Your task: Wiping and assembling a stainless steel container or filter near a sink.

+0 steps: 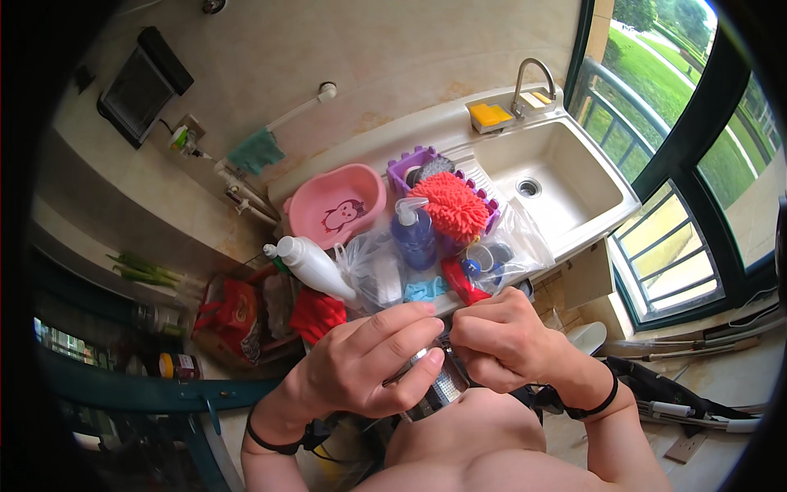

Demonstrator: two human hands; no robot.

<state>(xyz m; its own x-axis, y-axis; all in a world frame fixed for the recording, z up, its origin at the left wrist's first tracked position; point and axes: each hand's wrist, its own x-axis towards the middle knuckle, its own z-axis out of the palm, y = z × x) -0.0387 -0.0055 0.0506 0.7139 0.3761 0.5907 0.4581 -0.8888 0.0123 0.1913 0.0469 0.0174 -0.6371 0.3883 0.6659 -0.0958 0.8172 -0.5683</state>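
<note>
Close in front of me, my left hand [373,357] curls its fingers around a silvery metal piece [447,385] with a fine dotted surface; its kind is unclear. Right beside it, my right hand [508,340] is closed like a fist, knuckles up, at the piece's upper end. Whatever its fingers grip there is hidden. Each wrist wears a dark band. Just beyond the hands lie a red cloth [318,316], a light blue cloth [426,289] and a clear plastic bag [377,266]. A blue pump bottle [416,242] stands behind them.
A pink basin [361,184], a white bottle [316,266] and a purple basket [402,170] topped by a red shaggy mitt [451,205] crowd the counter. The white sink [557,164] with its curved tap [525,74] is at far right, near the windows. Red bags [229,320] stand left.
</note>
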